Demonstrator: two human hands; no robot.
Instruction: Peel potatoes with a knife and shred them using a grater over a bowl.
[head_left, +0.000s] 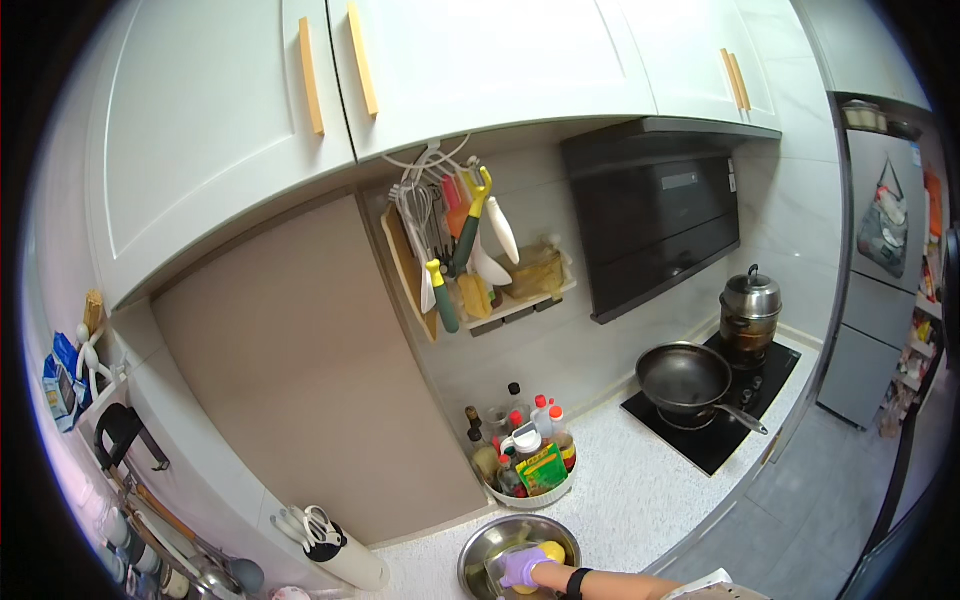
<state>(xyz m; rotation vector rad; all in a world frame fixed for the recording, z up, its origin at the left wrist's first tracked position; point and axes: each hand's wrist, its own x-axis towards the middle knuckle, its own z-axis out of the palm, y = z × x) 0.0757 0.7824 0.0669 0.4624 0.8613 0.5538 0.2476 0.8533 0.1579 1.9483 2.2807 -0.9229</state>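
Note:
My right hand (523, 568), in a purple glove, reaches down into a stainless steel bowl (469, 546) on the counter at the bottom of the view. A smooth yellow food item (553, 551) lies in the bowl beside the glove, and more yellow shows under the hand. Something pale and translucent (495, 571) is by the fingers; I cannot make out what it is. The fingertips are hidden, so a grip cannot be judged. A black band (577, 583) circles the wrist. My left hand is out of view.
Behind the bowl, a round white tray (534, 501) holds several seasoning bottles. A knife block (352, 559) with scissors stands to the left. On the black cooktop (709, 454) are a wok (684, 379) and a steamer pot (750, 307). Utensils (469, 232) hang below the cabinets.

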